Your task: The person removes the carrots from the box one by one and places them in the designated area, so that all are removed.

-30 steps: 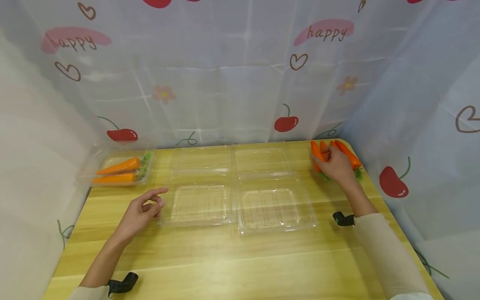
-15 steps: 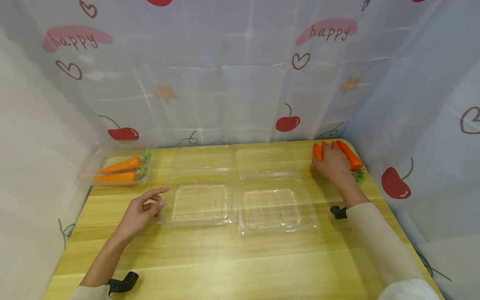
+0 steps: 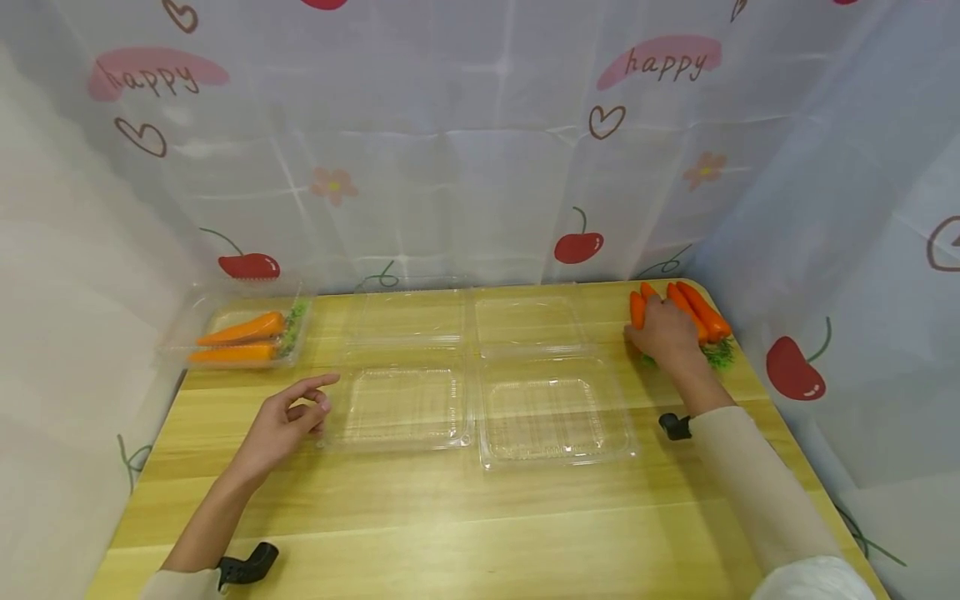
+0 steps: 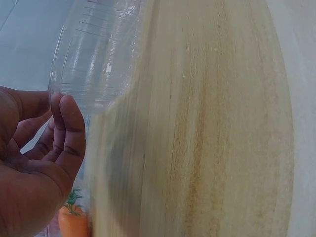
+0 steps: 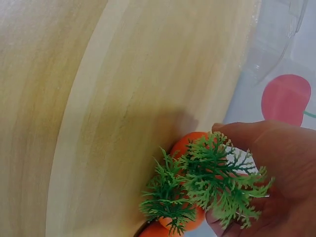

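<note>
Several orange toy carrots (image 3: 702, 312) with green leafy tops lie at the table's far right corner. My right hand (image 3: 666, 335) reaches over the left ones. In the right wrist view its thumb and fingers grip a carrot (image 5: 187, 142) from both sides; leaves (image 5: 212, 177) hide part of the hold. My left hand (image 3: 281, 427), fingers loosely bent and holding nothing, hovers beside the left edge of a clear plastic clamshell box (image 3: 405, 408). Whether it touches that edge is unclear. A second clear clamshell box (image 3: 555, 417) lies unfolded to the right.
At the back left stands another clear box (image 3: 225, 300) with its lid up and two carrots (image 3: 238, 342) inside. A printed curtain (image 3: 450, 167) borders the back and right of the wooden table (image 3: 450, 533).
My right hand has shifted slightly left over the carrots, and its fingers have come down around them. More of the right-hand carrots show now. The left hand has stayed in place.
</note>
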`<state>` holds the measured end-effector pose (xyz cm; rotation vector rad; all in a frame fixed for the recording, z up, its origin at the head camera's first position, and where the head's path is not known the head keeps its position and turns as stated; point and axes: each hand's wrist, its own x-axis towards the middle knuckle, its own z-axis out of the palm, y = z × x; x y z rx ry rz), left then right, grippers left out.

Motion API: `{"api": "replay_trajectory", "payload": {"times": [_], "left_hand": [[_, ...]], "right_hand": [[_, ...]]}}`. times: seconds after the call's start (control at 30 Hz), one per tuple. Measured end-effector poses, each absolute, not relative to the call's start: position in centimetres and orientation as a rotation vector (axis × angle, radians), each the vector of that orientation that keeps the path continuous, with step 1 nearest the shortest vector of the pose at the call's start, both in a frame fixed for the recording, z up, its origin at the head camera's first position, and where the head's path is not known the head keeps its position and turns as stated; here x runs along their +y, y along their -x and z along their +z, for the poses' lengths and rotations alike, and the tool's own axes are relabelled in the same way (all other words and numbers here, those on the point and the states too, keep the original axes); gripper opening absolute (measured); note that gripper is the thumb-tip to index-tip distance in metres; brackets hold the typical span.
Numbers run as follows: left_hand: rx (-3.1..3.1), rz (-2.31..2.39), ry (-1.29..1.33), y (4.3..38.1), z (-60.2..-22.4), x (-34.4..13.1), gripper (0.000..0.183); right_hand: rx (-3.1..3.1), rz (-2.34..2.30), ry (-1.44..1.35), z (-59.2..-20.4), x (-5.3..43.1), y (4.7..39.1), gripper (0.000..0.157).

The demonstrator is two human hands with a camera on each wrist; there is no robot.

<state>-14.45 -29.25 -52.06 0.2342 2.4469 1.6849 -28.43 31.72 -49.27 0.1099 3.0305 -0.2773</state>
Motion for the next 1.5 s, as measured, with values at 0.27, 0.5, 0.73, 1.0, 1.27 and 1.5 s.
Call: {"api": "replay_trajectory", "payload": {"times": [0.27,0.5,0.73,1.0,1.27,1.5], "left_hand": [[2.474,1.678,-0.241,14.1,-52.1,-29.4,0.046],[2.493,1.673,-0.226,13.9,-52.1,-29.6,0.046],[2.521,1.654,-0.23,13.6,-52.1,-29.8,0.046],[2.599,1.612,-0.264,13.1,-51.7,-31.1,0.044],[2.753,1.702,-0.101,12.5,-50.9,-35.0,0.034],[2.581,2.141,0.318,13.4,-50.6,-38.5,0.017]], "right_hand": [[3.003,-0.254,-0.093,-48.9,31.1,28.7,0.085],[2.956,-0.219,-0.079,-47.9,30.0,28.8,0.093],[3.033,-0.199,0.028,-47.0,27.4,28.4,0.083],[3.121,-0.231,0.277,-45.5,21.8,28.2,0.062],[2.987,-0.523,0.581,-44.0,13.9,28.7,0.057],[2.63,-0.813,0.936,-44.3,6.9,29.1,0.053]]}}
